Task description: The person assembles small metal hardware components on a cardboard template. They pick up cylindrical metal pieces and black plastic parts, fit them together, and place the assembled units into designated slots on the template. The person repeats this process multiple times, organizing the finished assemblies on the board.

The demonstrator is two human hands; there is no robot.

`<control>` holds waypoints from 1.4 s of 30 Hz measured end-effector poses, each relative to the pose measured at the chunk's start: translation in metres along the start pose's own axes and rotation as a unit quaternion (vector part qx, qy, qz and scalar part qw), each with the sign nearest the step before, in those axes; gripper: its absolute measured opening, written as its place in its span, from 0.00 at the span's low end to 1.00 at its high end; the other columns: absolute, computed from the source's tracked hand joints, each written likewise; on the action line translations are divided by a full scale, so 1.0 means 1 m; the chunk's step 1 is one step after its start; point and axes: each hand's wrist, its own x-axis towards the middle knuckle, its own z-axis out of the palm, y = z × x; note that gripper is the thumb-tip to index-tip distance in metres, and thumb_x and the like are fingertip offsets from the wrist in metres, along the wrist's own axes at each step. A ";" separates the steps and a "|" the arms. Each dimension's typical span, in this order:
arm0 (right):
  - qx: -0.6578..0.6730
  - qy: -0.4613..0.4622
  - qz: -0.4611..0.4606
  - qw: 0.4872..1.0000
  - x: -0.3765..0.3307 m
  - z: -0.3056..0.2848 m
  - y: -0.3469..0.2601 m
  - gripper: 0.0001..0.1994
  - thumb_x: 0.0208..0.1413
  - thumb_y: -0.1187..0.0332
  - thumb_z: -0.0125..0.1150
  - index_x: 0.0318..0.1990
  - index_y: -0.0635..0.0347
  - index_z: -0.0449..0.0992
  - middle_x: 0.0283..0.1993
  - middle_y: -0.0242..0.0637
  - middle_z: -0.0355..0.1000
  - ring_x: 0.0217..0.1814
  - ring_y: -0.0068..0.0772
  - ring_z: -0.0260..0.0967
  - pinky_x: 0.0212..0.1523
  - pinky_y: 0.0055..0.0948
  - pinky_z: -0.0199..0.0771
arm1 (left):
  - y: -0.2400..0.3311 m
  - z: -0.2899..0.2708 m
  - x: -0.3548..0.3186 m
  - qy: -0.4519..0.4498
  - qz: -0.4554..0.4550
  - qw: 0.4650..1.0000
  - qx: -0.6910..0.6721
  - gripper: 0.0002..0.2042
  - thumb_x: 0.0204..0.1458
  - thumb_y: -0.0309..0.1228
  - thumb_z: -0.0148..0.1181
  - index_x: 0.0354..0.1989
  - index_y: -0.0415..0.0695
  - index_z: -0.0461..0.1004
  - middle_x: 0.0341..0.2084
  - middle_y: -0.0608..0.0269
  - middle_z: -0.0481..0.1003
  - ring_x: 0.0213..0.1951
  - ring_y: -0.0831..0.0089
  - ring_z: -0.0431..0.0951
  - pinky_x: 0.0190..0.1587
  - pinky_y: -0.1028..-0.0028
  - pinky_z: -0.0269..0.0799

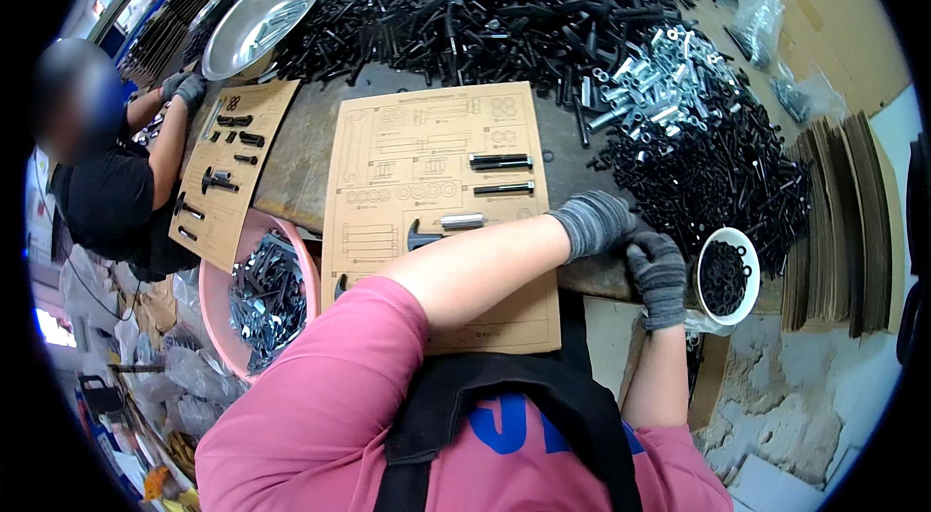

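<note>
My left hand [596,225], in a striped grey glove, reaches across the cardboard sheet [373,148] to the near edge of a heap of small black screws [679,168]. Close against it is my right hand [658,279], gloved in darker grey. Both hands have curled fingers; whatever lies between them is too hidden to make out. Printed part outlines cover the sheet. On it lie long black bolts [501,162], another black bolt [504,189], a silver metal sleeve [463,221] and a black T-shaped part [422,237], partly covered by my left forearm.
Right of my right hand stands a white bowl [706,310] of black rings. Silver sleeves [669,76] and black bolts [485,3] are heaped behind. At left, a co-worker's gloved hands [184,88] are near a second sheet [254,129], a steel bowl [218,61] and a pink tub [211,313].
</note>
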 end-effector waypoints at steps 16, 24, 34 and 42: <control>0.031 -0.121 -0.183 0.975 0.091 0.042 -0.104 0.09 0.47 0.63 0.55 0.32 0.55 0.74 0.33 0.40 0.70 0.38 0.38 0.68 0.41 0.34 0.68 | -0.152 -0.058 -0.175 -0.006 -0.205 0.978 -0.033 0.11 0.41 0.21 0.56 0.35 0.46 0.74 0.30 0.60 0.73 0.33 0.65 0.73 0.38 0.71 0.69; -0.244 -0.220 -0.264 0.907 0.129 0.110 -0.213 0.08 0.49 0.64 0.51 0.36 0.53 0.73 0.38 0.41 0.69 0.40 0.40 0.70 0.40 0.35 0.71 | -0.163 -0.028 -0.200 0.264 -0.232 0.929 -0.119 0.10 0.43 0.22 0.58 0.35 0.45 0.74 0.32 0.57 0.72 0.36 0.61 0.72 0.42 0.71 0.69; -0.205 -0.244 -0.307 0.897 0.114 0.125 -0.207 0.08 0.50 0.66 0.50 0.36 0.54 0.73 0.37 0.39 0.71 0.41 0.40 0.70 0.40 0.35 0.71 | -0.144 -0.022 -0.214 0.101 -0.276 0.954 0.064 0.07 0.44 0.23 0.54 0.33 0.44 0.73 0.33 0.58 0.74 0.35 0.61 0.74 0.41 0.68 0.70; -0.218 -0.249 -0.243 0.912 0.125 0.118 -0.213 0.09 0.49 0.69 0.52 0.38 0.54 0.74 0.40 0.41 0.68 0.44 0.39 0.69 0.42 0.34 0.71 | -0.138 -0.020 -0.208 0.159 -0.307 0.924 -0.163 0.19 0.41 0.28 0.62 0.44 0.44 0.71 0.34 0.56 0.75 0.38 0.61 0.75 0.41 0.68 0.69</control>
